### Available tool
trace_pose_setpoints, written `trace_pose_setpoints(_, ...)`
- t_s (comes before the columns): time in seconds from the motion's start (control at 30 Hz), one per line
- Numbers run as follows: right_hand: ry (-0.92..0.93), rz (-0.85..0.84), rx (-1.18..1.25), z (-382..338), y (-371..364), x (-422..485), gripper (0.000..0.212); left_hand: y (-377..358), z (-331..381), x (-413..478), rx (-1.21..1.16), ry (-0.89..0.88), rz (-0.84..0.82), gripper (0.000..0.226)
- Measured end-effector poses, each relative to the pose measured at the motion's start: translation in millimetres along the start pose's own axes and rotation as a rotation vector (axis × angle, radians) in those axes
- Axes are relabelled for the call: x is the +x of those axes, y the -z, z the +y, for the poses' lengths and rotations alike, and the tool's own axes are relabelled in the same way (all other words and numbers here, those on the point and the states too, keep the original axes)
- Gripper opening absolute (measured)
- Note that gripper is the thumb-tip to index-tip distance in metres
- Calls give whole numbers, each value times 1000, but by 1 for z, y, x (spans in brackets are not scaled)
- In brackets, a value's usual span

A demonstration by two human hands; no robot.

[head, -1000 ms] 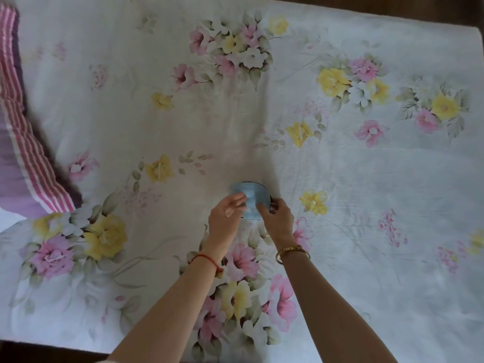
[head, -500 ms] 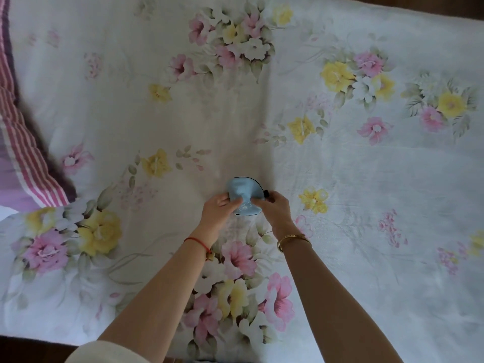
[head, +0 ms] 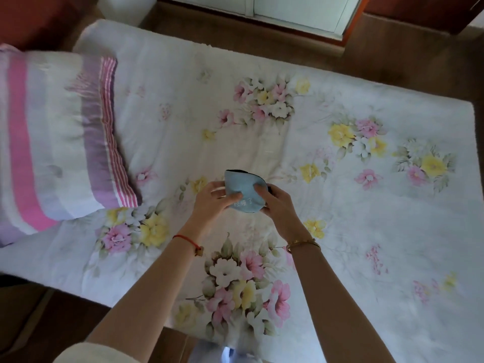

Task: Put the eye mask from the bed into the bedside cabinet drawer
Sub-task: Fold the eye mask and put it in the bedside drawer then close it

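Observation:
The light blue eye mask [head: 242,186], folded over with a dark edge and white lettering, is held up just above the flowered bed sheet [head: 340,205]. My left hand [head: 212,199] grips its left side with the thumb on the front. My right hand [head: 277,203] pinches its right side, fingers over the dark strap end. The bedside cabinet and its drawer are not in view.
A pillow [head: 57,142] with pink and purple stripes lies at the left end of the bed. Brown wooden floor [head: 52,318] runs along the near edge and behind the bed. A white-framed door or window [head: 288,14] stands at the back.
The mask has been lifted off the sheet and drawn toward me in both hands. The view has pulled back, so the pillow, the bed's edges and the floor now show.

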State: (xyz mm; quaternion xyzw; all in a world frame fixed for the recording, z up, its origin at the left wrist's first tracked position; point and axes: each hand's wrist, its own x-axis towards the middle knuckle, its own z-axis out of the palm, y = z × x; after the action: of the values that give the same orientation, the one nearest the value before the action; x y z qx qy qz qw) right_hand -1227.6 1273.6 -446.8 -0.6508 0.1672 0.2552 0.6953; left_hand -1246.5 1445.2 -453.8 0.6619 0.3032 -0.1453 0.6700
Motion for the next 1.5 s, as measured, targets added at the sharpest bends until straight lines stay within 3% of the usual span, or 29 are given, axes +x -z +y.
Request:
trace_pose_setpoints(0.3,122,-76,-85,-92,-58,-93,33,66,83,-122,-78,-128,61,44)
trace_pose_setpoints(0.63,194,-316,-166,-122,-136,-184,29,142,92,-251,-281,-176,179,35)
trace_pose_setpoints(0.77,216,-446,-235,-120,-177,-216,27,176,77,-302,-344,-193,288,45)
trace_pose_setpoints(1.03,227,-716,-392,-93,-289,-283,22,259,40,-395,-581,-193,546,27)
trace_pose_setpoints(1.13,174,-806,-405,-75,-339,-310,20,297,22,-432,-623,-201,615,35)
trace_pose_setpoints(1.27,127,-885,-423,-47,-405,-346,27,352,-3,-473,-650,-210,695,35)
trace_pose_setpoints(1.4,116,-952,-449,-22,-468,-377,16,407,-30,-501,-677,-215,754,31)
trace_pose_setpoints(1.5,110,-980,-461,-8,-505,-396,29,442,-45,-515,-701,-207,791,26)
